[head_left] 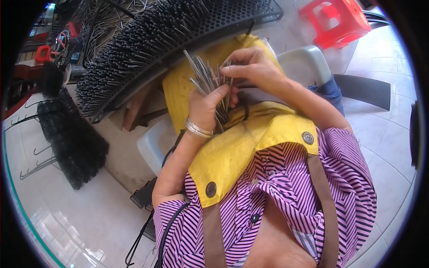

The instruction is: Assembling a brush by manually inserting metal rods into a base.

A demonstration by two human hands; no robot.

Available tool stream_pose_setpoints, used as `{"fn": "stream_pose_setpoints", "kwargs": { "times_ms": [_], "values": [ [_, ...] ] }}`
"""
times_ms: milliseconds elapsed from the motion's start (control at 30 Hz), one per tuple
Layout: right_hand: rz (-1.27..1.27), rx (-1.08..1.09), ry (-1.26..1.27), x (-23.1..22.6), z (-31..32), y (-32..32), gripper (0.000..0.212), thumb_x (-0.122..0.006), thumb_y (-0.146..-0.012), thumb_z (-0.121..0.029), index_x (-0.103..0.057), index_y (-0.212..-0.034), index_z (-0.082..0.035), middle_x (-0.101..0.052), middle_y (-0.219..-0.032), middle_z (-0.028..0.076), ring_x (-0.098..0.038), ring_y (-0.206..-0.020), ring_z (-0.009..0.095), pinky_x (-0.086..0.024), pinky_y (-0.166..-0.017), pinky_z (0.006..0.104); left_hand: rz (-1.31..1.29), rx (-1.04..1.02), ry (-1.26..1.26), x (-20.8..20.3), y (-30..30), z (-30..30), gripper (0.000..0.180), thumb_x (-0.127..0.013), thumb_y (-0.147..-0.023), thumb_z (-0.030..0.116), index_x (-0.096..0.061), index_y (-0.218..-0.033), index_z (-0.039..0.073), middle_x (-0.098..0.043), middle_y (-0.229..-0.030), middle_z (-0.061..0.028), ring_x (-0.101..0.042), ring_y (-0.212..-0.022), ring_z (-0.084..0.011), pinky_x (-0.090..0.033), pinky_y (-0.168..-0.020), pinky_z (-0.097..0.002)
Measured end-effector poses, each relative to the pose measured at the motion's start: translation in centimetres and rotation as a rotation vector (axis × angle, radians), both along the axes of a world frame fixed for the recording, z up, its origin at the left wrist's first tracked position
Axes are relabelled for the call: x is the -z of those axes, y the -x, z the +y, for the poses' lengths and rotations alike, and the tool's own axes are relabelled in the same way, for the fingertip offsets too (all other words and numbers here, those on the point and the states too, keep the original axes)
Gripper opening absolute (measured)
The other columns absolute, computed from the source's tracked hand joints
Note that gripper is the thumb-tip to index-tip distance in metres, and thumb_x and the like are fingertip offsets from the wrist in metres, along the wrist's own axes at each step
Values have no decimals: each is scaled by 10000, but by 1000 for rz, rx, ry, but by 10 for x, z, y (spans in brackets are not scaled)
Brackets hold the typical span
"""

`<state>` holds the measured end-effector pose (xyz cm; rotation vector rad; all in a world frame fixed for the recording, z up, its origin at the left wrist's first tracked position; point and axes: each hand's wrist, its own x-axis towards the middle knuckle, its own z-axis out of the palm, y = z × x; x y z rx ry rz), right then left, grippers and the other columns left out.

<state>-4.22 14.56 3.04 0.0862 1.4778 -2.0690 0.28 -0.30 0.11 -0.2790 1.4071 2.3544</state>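
My left hand (202, 107), with bangles at the wrist, is closed round a loose bundle of thin metal rods (203, 73). The rods fan out past the thumb, and their lower ends show below the palm. Close beside it, my right hand (250, 64) has its thumb and forefinger pinched at rod ends on the bundle's right side; how many it grips I cannot tell. Both hands are above the yellow apron (228, 149) on my lap. Just beyond them stands a curved black perforated rack (223, 27), packed with upright thin metal rods (147, 49).
Loose rods (100, 40) lie heaped behind the rack. To the left, a black bristly bunch (71, 138) hangs by wire hooks (38, 163). A red plastic stool (335, 22) stands at the far right, near a dark perforated strip (364, 91) on the tiled floor.
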Motion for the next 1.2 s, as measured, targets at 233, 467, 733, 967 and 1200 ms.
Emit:
{"fn": "stream_pose_setpoints", "kwargs": {
  "times_ms": [233, 467, 733, 967, 1200],
  "values": [
    [212, 117, -136, 4, 20, 19, 133, -588, -783, -99, -597, -793, 33, -610, -708, 79, -581, -608, 128, -497, -565, 238, 5, 13, 69, -5, 1, 0, 153, -549, -776, 86, -559, -847, -49, -586, -671, -95, -539, -530, -140, -431, -473, -236],
    [143, 316, 342, 1, 45, 64, 120, -568, -794, -57, -559, -855, 45, -602, -811, 170, -611, -723, 251, -514, -603, 330, -40, 26, -21, 2, -1, -4, 164, -582, -780, 89, -534, -909, 0, -564, -715, -117, -509, -539, -153, -396, -445, -231],
    [490, 652, 71, 11, 33, 104, 97, -615, -744, -40, -602, -812, 28, -632, -756, 119, -598, -629, 134, -479, -540, 206, -65, 21, -28, -2, 1, -1, 211, -583, -777, 104, -509, -924, -28, -562, -690, -104, -516, -534, -142, -405, -458, -226],
    [659, 600, 15, 2, 21, 107, 76, -616, -744, -54, -623, -803, -8, -644, -750, 65, -569, -601, 69, -432, -519, 165, -45, 28, -42, 0, 2, -2, 226, -593, -767, 116, -514, -921, -29, -562, -688, -100, -515, -536, -144, -404, -455, -228],
    [819, 546, -139, 5, 18, 112, 96, -612, -743, -67, -637, -820, -16, -650, -761, 36, -557, -610, 30, -416, -527, 152, -69, 8, -44, 1, 1, -2, 222, -591, -764, 118, -519, -916, -27, -566, -685, -97, -508, -517, -141, -396, -445, -228]
  ]
}}
